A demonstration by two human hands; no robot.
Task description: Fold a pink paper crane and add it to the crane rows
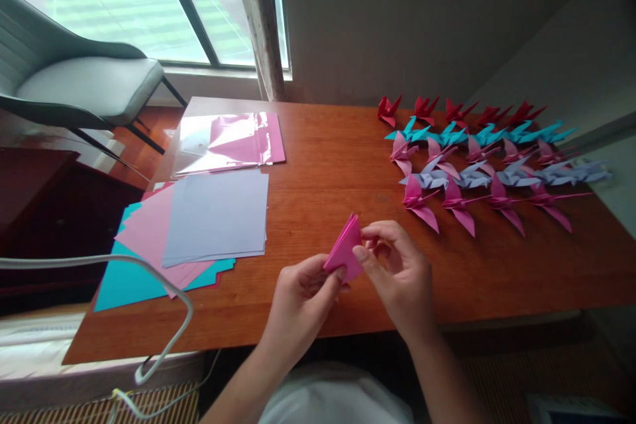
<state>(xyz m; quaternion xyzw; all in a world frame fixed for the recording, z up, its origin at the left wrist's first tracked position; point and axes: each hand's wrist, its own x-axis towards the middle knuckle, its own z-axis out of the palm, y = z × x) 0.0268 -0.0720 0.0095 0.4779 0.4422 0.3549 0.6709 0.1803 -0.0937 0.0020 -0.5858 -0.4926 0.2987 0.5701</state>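
A bright pink piece of folded origami paper [346, 248] is held up over the front part of the wooden table [318, 192]. My left hand [303, 291] pinches its lower left part, with the thumb across the front. At its right edge is my right hand [400, 271], thumb and index finger closed on the paper's side; the other fingers are curled. Several layers show along the upper left edge of the folded paper. To the right stand rows of finished paper cranes, among them dark pink cranes [460, 205] nearest my right hand.
Loose sheets lie at the left: pale lavender paper [216, 215], light pink and turquoise paper [132, 281]. Behind them is a clear packet of pink paper [238, 139]. A white cable [183, 311] loops over the table's left front. A chair [94, 89] stands by the window.
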